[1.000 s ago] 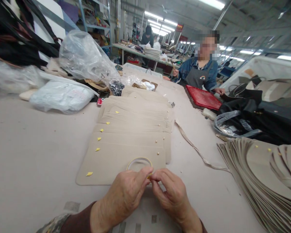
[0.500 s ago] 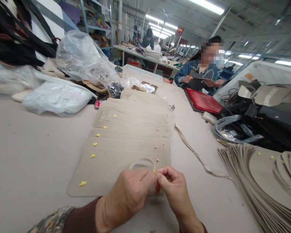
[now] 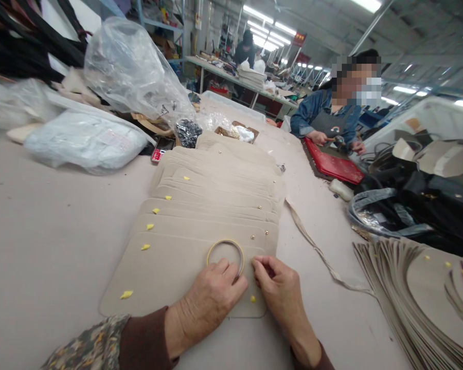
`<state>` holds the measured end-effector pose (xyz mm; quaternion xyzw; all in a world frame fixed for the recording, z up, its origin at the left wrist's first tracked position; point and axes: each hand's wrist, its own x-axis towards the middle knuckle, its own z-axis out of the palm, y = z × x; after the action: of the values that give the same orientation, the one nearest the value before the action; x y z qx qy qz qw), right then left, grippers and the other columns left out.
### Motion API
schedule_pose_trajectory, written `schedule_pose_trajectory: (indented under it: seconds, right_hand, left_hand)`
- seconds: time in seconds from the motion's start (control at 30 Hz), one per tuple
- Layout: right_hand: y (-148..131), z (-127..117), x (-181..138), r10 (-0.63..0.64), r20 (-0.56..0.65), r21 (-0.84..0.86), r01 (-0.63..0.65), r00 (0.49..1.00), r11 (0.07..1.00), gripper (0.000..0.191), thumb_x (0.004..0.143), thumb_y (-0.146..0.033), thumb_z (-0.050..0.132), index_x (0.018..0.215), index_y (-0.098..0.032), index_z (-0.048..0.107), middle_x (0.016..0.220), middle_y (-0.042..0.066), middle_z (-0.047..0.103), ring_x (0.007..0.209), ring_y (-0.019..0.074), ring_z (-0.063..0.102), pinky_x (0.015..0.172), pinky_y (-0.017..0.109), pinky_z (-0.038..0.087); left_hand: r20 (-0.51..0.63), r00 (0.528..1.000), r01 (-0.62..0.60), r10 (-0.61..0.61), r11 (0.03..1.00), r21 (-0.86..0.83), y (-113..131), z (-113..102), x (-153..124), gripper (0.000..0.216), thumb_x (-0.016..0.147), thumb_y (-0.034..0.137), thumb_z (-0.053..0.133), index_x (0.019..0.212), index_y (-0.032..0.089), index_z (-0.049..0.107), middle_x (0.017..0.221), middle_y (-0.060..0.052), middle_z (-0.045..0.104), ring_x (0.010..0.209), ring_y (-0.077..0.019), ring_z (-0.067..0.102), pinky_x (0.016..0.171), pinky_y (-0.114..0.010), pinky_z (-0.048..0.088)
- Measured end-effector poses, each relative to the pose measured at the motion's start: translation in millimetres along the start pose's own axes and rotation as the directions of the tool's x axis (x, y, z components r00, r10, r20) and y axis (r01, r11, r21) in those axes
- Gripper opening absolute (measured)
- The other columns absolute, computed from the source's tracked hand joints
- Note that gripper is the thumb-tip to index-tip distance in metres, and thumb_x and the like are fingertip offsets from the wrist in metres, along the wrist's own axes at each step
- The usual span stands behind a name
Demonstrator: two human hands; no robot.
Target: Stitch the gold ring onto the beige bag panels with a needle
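Note:
A row of overlapping beige panels [image 3: 212, 205] lies on the table, each with small yellow tabs and a brass stud. My left hand [image 3: 212, 295] rests on the nearest panel [image 3: 165, 277], fingers curled against a yellow-edged tape roll [image 3: 225, 253]. My right hand [image 3: 280, 290] rests beside it on the same panel, fingers curled, thumb and forefinger pinched. A small yellow tab [image 3: 252, 298] sits on the panel between my two hands.
A stack of curved beige pieces [image 3: 420, 298] fans out at the right. A loose beige strip [image 3: 316, 246] trails across the table. Plastic bags [image 3: 81, 144] lie at the left. A person works at a red tray [image 3: 334, 164] across the table; dark bags [image 3: 420, 195] sit nearby.
My hands came down from pinching together above the tape roll onto the nearest panel. A yellow tab now lies on the panel between them. The view shifted slightly.

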<state>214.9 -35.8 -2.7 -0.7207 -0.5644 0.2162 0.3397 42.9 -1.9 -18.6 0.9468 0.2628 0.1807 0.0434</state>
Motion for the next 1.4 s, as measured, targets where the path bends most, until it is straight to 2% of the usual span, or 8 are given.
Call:
schedule_pose_trajectory:
  seconds: [0.17, 0.3, 0.47, 0.6, 0.83, 0.97, 1.13, 1.4]
  right_hand:
    - [-0.3, 5.3, 4.5, -0.182, -0.067, -0.205, 0.165, 0.981, 0.965, 0.02, 0.088, -0.027, 0.05, 0.08, -0.018, 0.066, 0.075, 0.005, 0.071, 0.065, 0.0166, 0.065, 0.062, 0.025, 0.048]
    - [7.8, 2.4, 1.3, -0.141, -0.108, -0.229, 0.114, 0.984, 0.967, 0.023, 0.09, -0.034, 0.053, 0.105, -0.017, 0.058, 0.062, -0.001, 0.066, 0.054, 0.0163, 0.063, 0.054, 0.024, 0.047]
    - [18.4, -0.3, -9.6, -0.275, -0.096, -0.261, 0.242, 0.957, 0.934, 0.018, 0.094, -0.03, 0.049, 0.087, -0.019, 0.061, 0.074, 0.004, 0.068, 0.063, 0.0152, 0.065, 0.061, 0.023, 0.048]
    - [19.5, 5.3, -10.6, -0.381, -0.08, -0.369, 0.327, 0.921, 0.87, 0.022, 0.096, -0.023, 0.045, 0.091, -0.016, 0.064, 0.078, 0.007, 0.069, 0.07, 0.0165, 0.065, 0.066, 0.025, 0.047]
    - [9.8, 11.0, -0.2, -0.257, -0.08, -0.287, 0.225, 0.963, 0.931, 0.018, 0.094, -0.026, 0.047, 0.097, -0.016, 0.062, 0.073, 0.003, 0.068, 0.061, 0.0144, 0.064, 0.06, 0.022, 0.045]
    - [3.3, 11.5, 5.2, -0.261, -0.038, -0.308, 0.237, 0.965, 0.921, 0.018, 0.093, -0.023, 0.046, 0.087, -0.018, 0.063, 0.077, 0.004, 0.07, 0.065, 0.0147, 0.065, 0.063, 0.022, 0.044]
    - [-1.9, 5.2, 4.6, -0.109, -0.022, -0.249, 0.1, 0.994, 0.963, 0.021, 0.089, -0.028, 0.051, 0.077, -0.019, 0.065, 0.069, 0.003, 0.069, 0.059, 0.0153, 0.062, 0.061, 0.023, 0.044]
    - [7.3, -25.7, -16.2, 0.125, 0.327, 0.017, -0.138, 0.937, 0.99, 0.036, 0.091, -0.039, 0.049, 0.068, -0.017, 0.065, 0.055, -0.001, 0.059, 0.047, 0.0122, 0.05, 0.044, 0.021, 0.037]
  left_hand:
    - [-0.016, 1.0, 0.0, 0.0, 1.0, -0.008, 0.1, -1.9, -1.1, 0.009, 0.088, 0.014, 0.053, 0.082, 0.018, 0.049, 0.079, -0.003, 0.05, 0.071, -0.0215, 0.046, 0.057, -0.033, 0.04]
    - [0.019, 1.0, 0.009, -0.009, 0.999, -0.034, -0.5, -0.5, -2.1, 0.007, 0.088, 0.014, 0.053, 0.085, 0.018, 0.049, 0.082, -0.003, 0.051, 0.073, -0.0212, 0.046, 0.059, -0.033, 0.041]
    - [0.021, 1.0, 0.013, -0.013, 0.999, -0.04, -0.6, 2.0, -2.3, 0.008, 0.089, 0.015, 0.055, 0.084, 0.019, 0.049, 0.082, -0.003, 0.052, 0.073, -0.0216, 0.046, 0.06, -0.033, 0.041]
    - [0.045, 0.999, 0.014, -0.012, 0.999, -0.05, -0.8, 1.4, -2.3, 0.009, 0.088, 0.016, 0.057, 0.085, 0.019, 0.049, 0.084, -0.003, 0.053, 0.074, -0.0218, 0.046, 0.061, -0.034, 0.042]
    - [0.022, 1.0, 0.007, -0.006, 0.999, -0.045, -1.7, 2.4, -1.9, 0.009, 0.091, 0.015, 0.051, 0.083, 0.018, 0.05, 0.082, -0.004, 0.053, 0.074, -0.0209, 0.046, 0.061, -0.033, 0.041]
    - [0.006, 1.0, 0.013, -0.013, 0.999, -0.048, -1.8, 2.4, -1.2, 0.011, 0.092, 0.014, 0.049, 0.081, 0.018, 0.049, 0.081, -0.004, 0.052, 0.074, -0.0208, 0.046, 0.06, -0.032, 0.04]
    - [0.006, 0.999, 0.042, -0.042, 0.997, -0.06, -2.3, -1.1, -1.9, 0.009, 0.091, 0.013, 0.05, 0.083, 0.018, 0.051, 0.083, -0.004, 0.053, 0.074, -0.0208, 0.047, 0.062, -0.032, 0.042]
    - [-0.008, 0.999, 0.051, -0.053, 0.989, -0.138, -4.6, -9.3, -7.6, 0.012, 0.089, 0.008, 0.047, 0.084, 0.018, 0.053, 0.08, -0.003, 0.054, 0.072, -0.0205, 0.048, 0.064, -0.032, 0.043]
